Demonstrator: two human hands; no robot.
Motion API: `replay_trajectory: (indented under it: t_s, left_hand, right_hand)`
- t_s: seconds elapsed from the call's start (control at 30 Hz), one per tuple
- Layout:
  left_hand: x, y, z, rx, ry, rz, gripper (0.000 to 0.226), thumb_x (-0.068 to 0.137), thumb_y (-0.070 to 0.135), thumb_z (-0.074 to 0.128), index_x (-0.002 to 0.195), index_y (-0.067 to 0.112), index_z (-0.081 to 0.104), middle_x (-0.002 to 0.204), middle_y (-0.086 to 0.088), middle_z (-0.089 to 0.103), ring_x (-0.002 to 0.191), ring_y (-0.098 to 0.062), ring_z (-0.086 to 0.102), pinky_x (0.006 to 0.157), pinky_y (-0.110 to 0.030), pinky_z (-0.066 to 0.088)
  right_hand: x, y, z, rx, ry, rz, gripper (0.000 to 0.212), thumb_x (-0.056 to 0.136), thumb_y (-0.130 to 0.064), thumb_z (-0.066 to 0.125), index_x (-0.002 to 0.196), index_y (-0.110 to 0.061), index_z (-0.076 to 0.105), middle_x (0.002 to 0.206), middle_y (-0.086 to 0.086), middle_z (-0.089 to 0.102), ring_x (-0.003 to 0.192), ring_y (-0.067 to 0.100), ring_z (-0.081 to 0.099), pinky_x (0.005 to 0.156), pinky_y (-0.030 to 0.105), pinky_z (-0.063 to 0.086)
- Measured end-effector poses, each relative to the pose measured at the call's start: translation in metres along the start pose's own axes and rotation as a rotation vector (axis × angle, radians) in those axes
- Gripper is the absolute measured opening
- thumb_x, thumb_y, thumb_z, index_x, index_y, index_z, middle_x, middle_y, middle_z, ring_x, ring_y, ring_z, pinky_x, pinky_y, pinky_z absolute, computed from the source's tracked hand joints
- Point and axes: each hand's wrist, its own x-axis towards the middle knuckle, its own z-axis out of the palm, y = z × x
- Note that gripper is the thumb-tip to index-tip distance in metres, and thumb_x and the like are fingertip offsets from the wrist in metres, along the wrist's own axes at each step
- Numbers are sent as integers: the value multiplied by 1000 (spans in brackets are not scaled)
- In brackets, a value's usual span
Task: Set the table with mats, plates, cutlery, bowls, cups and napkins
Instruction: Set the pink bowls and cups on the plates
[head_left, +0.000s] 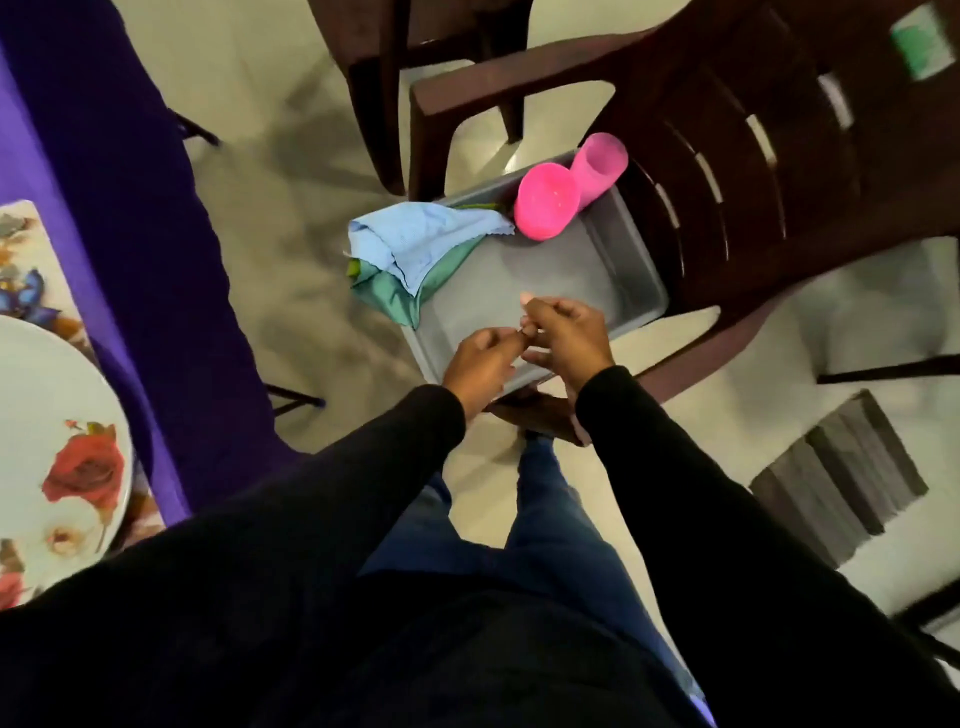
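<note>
A grey tray (587, 270) rests on the seat of a dark brown plastic chair (769, 171). Two pink cups lie on their sides at its far end, one (545, 200) with its mouth toward me, the other (600, 163) behind it. A light blue napkin (415, 239) and a green napkin (400, 291) hang over the tray's left rim. My left hand (480, 364) and my right hand (569, 338) meet above the tray's near end with curled fingers touching. Whether something small sits between them is unclear. A rose-patterned plate (57, 441) lies on a floral mat (21, 260) at the left.
The table with a purple cloth (130, 234) stands to my left, its cloth hanging to the floor. A second brown chair (415, 52) is beyond the tray. A grey striped floor mat (841, 478) lies on the right. My legs stand on pale tiles.
</note>
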Motion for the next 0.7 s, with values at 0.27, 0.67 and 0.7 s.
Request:
replay_trajectory:
  t_s: [0.27, 0.67, 0.7]
  left_hand:
    - [139, 44, 53, 36, 117, -170, 74, 90, 56, 66, 149, 16, 43, 141, -2, 54, 120, -23, 55, 88, -37, 46]
    - [323, 90, 92, -327, 462, -223, 67, 91, 39, 71, 145, 11, 43, 124, -4, 54, 103, -23, 53, 79, -36, 51]
    - [334, 87, 91, -290, 495, -233, 64, 91, 35, 71, 144, 9, 45, 127, -8, 57, 104, -26, 56, 80, -37, 54]
  right_hand:
    - [169, -24, -54, 64, -50, 229, 29, 90, -43, 69, 103, -19, 59, 108, 6, 57, 107, 30, 62, 90, 42, 54]
    - [350, -21, -59, -17, -87, 308, 68, 75, -33, 72, 136, -13, 48, 122, 7, 63, 99, 23, 65, 79, 36, 57]
    - [355, -18, -57, -27, -112, 322, 66, 74, -30, 71, 135, -19, 48, 123, 7, 64, 105, 26, 64, 82, 40, 57]
